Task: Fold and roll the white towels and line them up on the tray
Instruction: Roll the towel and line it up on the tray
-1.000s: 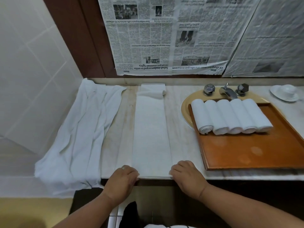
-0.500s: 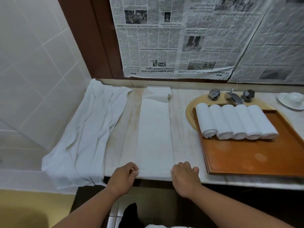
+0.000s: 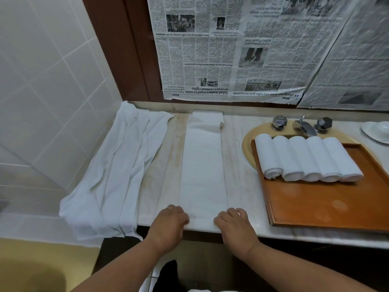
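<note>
At the near edge of the counter (image 3: pixel 242 186), I'm pinching the towel (image 3: pixel 203 175) by its near corners, left hand (image 3: pixel 168 222) and right hand (image 3: pixel 233 225) curled on them, its long axis running straight away from me.

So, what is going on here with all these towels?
A person is working at a counter. The left hand and the right hand grip the near corners of a long folded towel that lies flat, apparently ready to be rolled. Five rolled towels already lie side by side at the far end of the tray, which rests over the sink. At the left, loose towels lie spread, not yet folded.
</note>
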